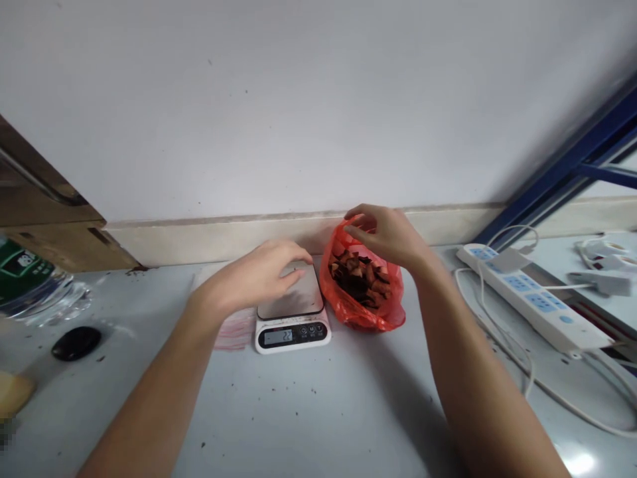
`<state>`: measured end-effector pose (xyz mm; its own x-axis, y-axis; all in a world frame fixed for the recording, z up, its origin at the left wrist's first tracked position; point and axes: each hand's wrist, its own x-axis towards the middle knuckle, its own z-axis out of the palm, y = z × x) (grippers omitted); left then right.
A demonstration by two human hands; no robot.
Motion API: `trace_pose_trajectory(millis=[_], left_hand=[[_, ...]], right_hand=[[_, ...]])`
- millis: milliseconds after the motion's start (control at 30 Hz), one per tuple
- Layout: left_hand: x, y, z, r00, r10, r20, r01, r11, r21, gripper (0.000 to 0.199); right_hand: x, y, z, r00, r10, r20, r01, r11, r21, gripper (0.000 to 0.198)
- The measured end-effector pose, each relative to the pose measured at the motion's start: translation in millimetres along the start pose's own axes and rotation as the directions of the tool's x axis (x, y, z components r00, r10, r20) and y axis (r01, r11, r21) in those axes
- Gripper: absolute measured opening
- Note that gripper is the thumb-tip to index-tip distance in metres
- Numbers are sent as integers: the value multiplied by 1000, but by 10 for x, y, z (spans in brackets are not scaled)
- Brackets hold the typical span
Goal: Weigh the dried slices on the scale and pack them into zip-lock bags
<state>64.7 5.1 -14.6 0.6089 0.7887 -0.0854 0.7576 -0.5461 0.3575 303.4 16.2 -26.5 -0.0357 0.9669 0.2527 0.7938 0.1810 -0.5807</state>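
Note:
A white kitchen scale point(293, 337) lies on the grey table, its small display lit with digits that look like 22. Over its weighing plate hovers my left hand point(266, 269), thumb and fingers apart around nothing I can see. Right beside the scale stands an opened red plastic bag point(343, 309) full of dark brown dried pieces point(361, 275). My right hand point(381, 232) is at the bag's back rim, fingers curved and thumb apart; whether it touches the plastic is hard to tell. Clear, red-striped plastic bags point(233, 332) lie partly under my left wrist.
A white power strip point(527, 292) with plugs and loose cables lies at the right, near a blue metal frame point(557, 153). On the left are a large water bottle point(34, 285), a black oval object point(76, 343) and a wooden cabinet point(50, 219). The wall point(298, 119) rises behind.

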Motion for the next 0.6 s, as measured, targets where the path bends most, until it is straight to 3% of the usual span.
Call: trace_pose_trajectory(millis=[100, 200, 300, 433, 600], left_hand=[[-80, -136, -111, 993, -72, 92, 69, 997, 27, 51], [-159, -301, -173, 963, -187, 192, 175, 981, 79, 58], [-231, -401, -218, 946, -252, 204, 235, 967, 103, 63], [-311, -432, -285, 948, -274, 162, 263, 961, 87, 67], [-354, -423, -332, 931, -324, 168, 313, 945, 91, 69]], right_hand=[[-57, -80, -133, 993, -45, 113, 59, 991, -119, 12], [-108, -122, -249, 948, -104, 302, 158, 974, -160, 11], [-136, -105, -297, 908, -66, 415, 155, 970, -185, 8], [-163, -83, -290, 895, -70, 441, 166, 969, -182, 9], [-202, -205, -267, 917, -21, 399, 129, 961, -246, 13]])
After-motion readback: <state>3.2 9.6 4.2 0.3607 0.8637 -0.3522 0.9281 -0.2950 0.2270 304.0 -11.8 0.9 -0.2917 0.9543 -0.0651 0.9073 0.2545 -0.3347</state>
